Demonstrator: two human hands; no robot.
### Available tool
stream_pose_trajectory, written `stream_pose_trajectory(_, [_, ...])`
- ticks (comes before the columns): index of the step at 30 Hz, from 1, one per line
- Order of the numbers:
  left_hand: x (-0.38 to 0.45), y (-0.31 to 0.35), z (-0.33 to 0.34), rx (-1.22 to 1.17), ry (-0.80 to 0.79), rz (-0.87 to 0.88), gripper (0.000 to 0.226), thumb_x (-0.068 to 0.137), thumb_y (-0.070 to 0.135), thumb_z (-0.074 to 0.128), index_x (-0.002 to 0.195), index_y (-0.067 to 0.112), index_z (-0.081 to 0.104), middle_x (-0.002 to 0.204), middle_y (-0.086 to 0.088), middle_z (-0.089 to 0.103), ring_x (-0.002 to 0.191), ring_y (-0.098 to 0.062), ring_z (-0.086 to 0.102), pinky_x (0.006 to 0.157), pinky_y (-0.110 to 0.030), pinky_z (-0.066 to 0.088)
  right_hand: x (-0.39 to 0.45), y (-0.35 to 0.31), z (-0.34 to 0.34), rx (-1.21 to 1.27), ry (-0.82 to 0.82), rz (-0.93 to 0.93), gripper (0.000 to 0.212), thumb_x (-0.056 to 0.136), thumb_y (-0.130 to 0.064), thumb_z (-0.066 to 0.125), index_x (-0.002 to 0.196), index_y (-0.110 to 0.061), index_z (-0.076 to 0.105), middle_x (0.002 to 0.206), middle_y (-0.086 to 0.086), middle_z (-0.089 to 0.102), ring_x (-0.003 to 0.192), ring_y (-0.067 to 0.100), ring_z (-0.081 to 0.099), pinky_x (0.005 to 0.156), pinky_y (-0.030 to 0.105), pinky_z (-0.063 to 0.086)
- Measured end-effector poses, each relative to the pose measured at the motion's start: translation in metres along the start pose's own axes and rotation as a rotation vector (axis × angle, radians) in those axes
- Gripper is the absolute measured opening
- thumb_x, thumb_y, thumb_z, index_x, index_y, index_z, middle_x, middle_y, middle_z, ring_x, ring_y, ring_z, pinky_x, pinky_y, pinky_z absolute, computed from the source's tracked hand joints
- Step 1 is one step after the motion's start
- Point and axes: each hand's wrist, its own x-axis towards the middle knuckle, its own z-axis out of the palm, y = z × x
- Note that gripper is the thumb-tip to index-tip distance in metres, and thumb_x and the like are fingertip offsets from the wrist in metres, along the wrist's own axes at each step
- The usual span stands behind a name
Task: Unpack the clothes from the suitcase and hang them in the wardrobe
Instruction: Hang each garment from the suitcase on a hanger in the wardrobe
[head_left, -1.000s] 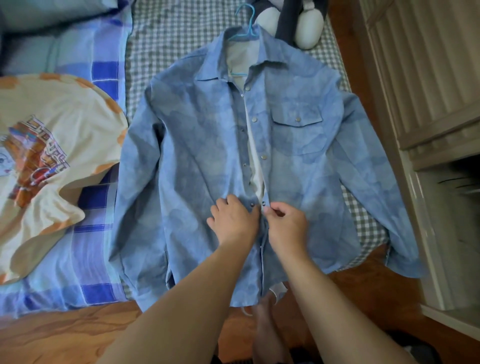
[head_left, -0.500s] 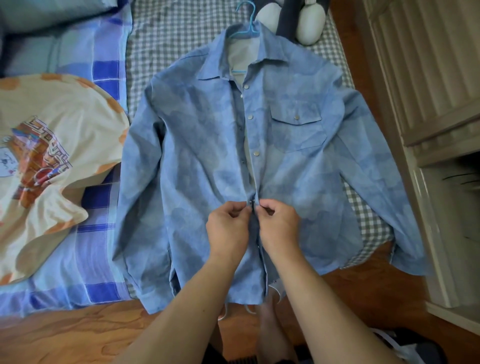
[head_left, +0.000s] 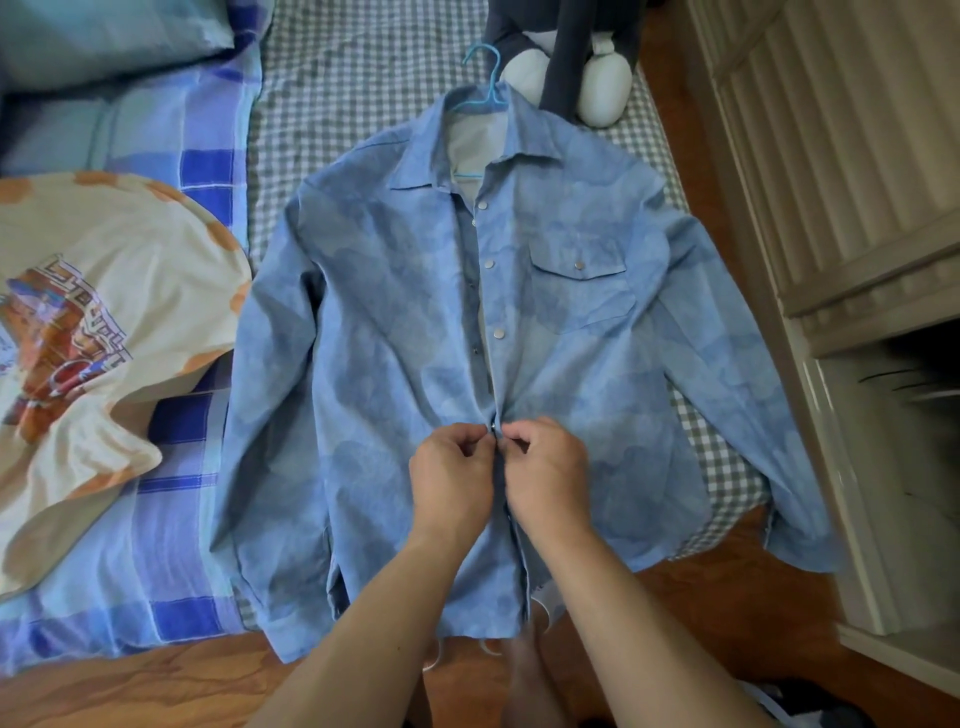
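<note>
Blue long-sleeved shirt (head_left: 395, 332) spread flat, front up, on bed (head_left: 332, 93), hem hanging over the bed edge toward the wooden floor (head_left: 130, 691). Light blue hanger (head_left: 485, 78) inside the collar, hook poking out above, just beside a grey-and-white plush toy (head_left: 571, 62). Left hand (head_left: 451, 480) and right hand (head_left: 545, 475) side by side at the lower placket, fingers curled, each pinching a shirt front edge at one snap. Upper snaps undone, placket slightly apart there. Left sleeve lying along the blue plaid bedding (head_left: 171, 519); right sleeve draped off the bed edge toward the wardrobe (head_left: 831, 182) with slatted door. Cream printed T-shirt (head_left: 104, 338) on the plaid bedding, well left of the shirt, not touching. Pale blue pillow (head_left: 104, 36) at top left. Bare foot (head_left: 524, 680) on floor below the hem, partly hidden by forearms.
</note>
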Motion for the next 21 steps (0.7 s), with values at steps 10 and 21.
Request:
stream_pose_trajectory(10, [0.002,0.000,-0.008,-0.012,-0.087,-0.039,0.014,0.093,0.011,0.065,0.089,0.018,0.076,0.075,0.002,0.073,0.069,-0.010,0.064,0.067,-0.021,0.052,-0.005,-0.001,-0.002,-0.180,-0.067,-0.059,0.014,0.086,-0.010,0.059,0.079,-0.010,0.070,0.078,0.002,0.054,0.074,0.025,0.054,0.063,0.040,0.044])
stream_pose_trajectory(21, [0.057,0.051,-0.025,-0.001,-0.015,0.002,0.017,0.094,0.011,0.053,0.106,0.014,0.064,0.084,-0.004,0.069,0.073,-0.024,0.069,0.044,-0.022,0.047,0.042,-0.022,-0.011,-0.160,0.123,-0.091,0.023,0.089,-0.016,0.061,0.112,-0.017,0.066,0.110,0.006,0.061,0.104,0.030,0.058,0.086,0.040,0.046])
